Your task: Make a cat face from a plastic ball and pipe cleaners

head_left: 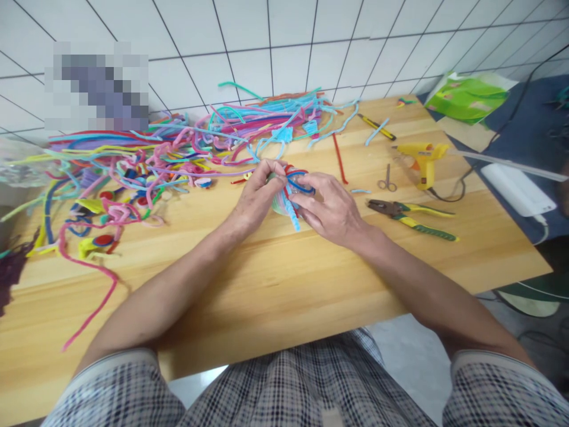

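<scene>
Between my hands, above the middle of the table, is a small piece made of pipe cleaners, with a light blue twisted strip pointing toward me and dark blue and red loops on top. My left hand pinches its left upper side with thumb and forefinger. On the other side my right hand curls its fingers around the dark blue loop. Something round and pale green shows below the piece, partly covered by my fingers. Just beyond the hands lies a red pipe cleaner.
Piles of coloured pipe cleaners cover the back and left of the wooden table. At right lie pliers, small scissors, a yellow glue gun with its cable, and a utility knife. A tiled wall stands behind.
</scene>
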Demonstrator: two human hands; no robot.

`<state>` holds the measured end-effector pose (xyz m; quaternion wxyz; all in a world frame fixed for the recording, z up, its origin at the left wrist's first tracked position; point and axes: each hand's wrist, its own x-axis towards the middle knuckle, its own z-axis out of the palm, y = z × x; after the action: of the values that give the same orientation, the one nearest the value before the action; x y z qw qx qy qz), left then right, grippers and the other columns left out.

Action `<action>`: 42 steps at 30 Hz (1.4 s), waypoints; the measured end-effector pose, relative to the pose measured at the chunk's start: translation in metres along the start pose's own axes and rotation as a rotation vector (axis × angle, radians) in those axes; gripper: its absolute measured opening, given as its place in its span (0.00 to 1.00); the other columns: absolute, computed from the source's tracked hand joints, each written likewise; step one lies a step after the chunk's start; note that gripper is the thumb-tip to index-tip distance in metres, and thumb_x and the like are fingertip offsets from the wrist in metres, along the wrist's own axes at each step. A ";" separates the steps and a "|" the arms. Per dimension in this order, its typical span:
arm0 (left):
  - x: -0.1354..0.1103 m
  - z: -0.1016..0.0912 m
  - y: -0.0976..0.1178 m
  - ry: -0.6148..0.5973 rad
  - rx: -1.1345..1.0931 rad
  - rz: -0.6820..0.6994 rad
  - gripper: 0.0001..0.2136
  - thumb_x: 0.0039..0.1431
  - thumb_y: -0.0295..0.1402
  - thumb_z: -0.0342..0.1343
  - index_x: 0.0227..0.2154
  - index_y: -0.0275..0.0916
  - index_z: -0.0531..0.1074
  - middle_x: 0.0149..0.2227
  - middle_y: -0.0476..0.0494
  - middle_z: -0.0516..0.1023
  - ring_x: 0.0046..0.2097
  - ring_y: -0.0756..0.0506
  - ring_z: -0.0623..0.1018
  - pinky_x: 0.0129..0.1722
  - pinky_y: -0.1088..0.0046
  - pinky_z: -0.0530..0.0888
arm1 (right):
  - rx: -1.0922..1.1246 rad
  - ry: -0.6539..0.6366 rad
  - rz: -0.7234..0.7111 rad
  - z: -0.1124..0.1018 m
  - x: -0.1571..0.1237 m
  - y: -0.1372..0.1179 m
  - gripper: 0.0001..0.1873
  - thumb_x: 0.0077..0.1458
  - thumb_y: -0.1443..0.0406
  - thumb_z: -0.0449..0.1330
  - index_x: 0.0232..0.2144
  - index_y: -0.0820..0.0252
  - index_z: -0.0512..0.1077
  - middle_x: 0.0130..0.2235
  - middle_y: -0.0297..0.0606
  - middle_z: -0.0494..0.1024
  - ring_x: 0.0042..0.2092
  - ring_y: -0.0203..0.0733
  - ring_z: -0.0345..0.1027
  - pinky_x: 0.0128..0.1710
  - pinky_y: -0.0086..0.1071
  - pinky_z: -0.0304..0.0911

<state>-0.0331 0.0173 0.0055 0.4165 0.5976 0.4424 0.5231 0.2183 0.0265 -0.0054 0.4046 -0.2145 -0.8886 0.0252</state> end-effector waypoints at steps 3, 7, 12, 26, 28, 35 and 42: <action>-0.001 0.000 0.001 0.017 -0.095 -0.036 0.09 0.71 0.40 0.68 0.46 0.48 0.75 0.61 0.43 0.87 0.66 0.36 0.85 0.71 0.54 0.84 | 0.054 -0.005 0.038 0.000 -0.001 0.000 0.23 0.81 0.66 0.66 0.71 0.40 0.84 0.72 0.45 0.88 0.75 0.63 0.84 0.76 0.66 0.84; -0.001 0.000 0.002 0.013 -0.106 -0.034 0.13 0.71 0.43 0.70 0.49 0.49 0.73 0.59 0.44 0.86 0.64 0.38 0.85 0.70 0.58 0.83 | 0.121 0.019 0.098 0.000 -0.001 0.001 0.27 0.79 0.61 0.70 0.75 0.42 0.80 0.73 0.49 0.88 0.73 0.66 0.84 0.76 0.70 0.83; -0.003 0.001 0.001 0.015 -0.093 -0.023 0.12 0.73 0.43 0.69 0.50 0.49 0.74 0.60 0.43 0.86 0.64 0.37 0.86 0.71 0.56 0.83 | 0.170 0.072 0.160 0.002 0.000 0.001 0.23 0.81 0.52 0.72 0.72 0.44 0.81 0.69 0.50 0.90 0.71 0.66 0.85 0.74 0.68 0.82; -0.005 0.006 -0.001 0.023 -0.036 -0.005 0.13 0.76 0.45 0.70 0.51 0.49 0.73 0.63 0.43 0.86 0.68 0.38 0.85 0.74 0.58 0.82 | 0.120 0.122 0.242 0.011 0.006 -0.007 0.16 0.76 0.58 0.72 0.63 0.45 0.83 0.62 0.48 0.90 0.66 0.64 0.84 0.72 0.64 0.83; -0.006 0.006 -0.001 0.017 -0.041 0.007 0.13 0.76 0.45 0.70 0.51 0.49 0.73 0.63 0.43 0.86 0.69 0.38 0.85 0.74 0.58 0.82 | 0.133 0.131 0.233 0.011 0.006 -0.008 0.17 0.75 0.60 0.72 0.63 0.46 0.83 0.63 0.48 0.90 0.66 0.63 0.84 0.71 0.62 0.83; -0.007 0.007 0.001 0.019 -0.036 -0.001 0.13 0.76 0.46 0.69 0.51 0.49 0.74 0.61 0.43 0.86 0.63 0.39 0.84 0.67 0.61 0.84 | 0.189 0.105 0.253 0.008 0.007 -0.007 0.21 0.72 0.63 0.74 0.64 0.46 0.83 0.64 0.47 0.89 0.68 0.63 0.82 0.72 0.61 0.81; -0.005 0.007 -0.002 0.072 -0.060 0.005 0.12 0.72 0.42 0.69 0.52 0.48 0.77 0.58 0.45 0.88 0.62 0.39 0.86 0.67 0.62 0.84 | 0.204 0.120 0.323 0.014 0.011 -0.011 0.28 0.69 0.65 0.75 0.68 0.46 0.80 0.66 0.47 0.88 0.69 0.63 0.82 0.73 0.61 0.81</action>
<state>-0.0270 0.0131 0.0014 0.4168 0.5668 0.4395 0.5584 0.1985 0.0230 -0.0046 0.4671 -0.3133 -0.8099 0.1667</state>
